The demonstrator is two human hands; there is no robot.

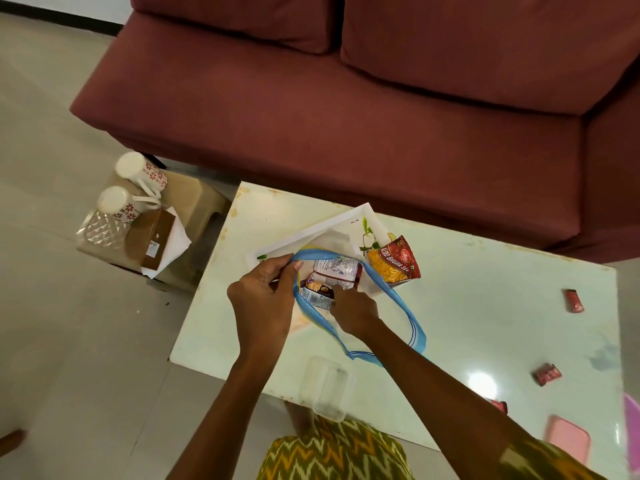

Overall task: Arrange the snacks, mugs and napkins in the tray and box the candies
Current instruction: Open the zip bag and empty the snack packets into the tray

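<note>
At the far left, on a low stool [194, 202] beside the desk, two white mugs [140, 168] with red flowers lie on their sides, and next to them is a brown box [152, 237] on white napkins [176, 240]; none of these is in the tray yet. On the white desk [485, 306], the white tray [311, 233] stands at the far side, turned at an angle. A plastic bag [412, 323] with blue handles lies partly over the tray. The left hand [263, 299] is closed on the left rim of the bag and holds it open. The right hand [353, 310] reaches inside and its fingers pinch a small snack packet [329, 278], one of a few packets in the bag. Just to the right, a red and yellow snack packet [394, 261] already lies in the tray. Near the body, a clear plastic container [325, 382] stands at the near edge of the desk. Further right, several red candies [575, 301] are scattered on the desk, well apart from each other, and a pink lid [568, 438] lies at the near right corner. I judge that the step in hand is to take the snacks out of the bag and put them in the tray. The next move calls for lifting the pinched packet free of the bag and laying it beside the red one, while the left hand holds the bag open.
</note>
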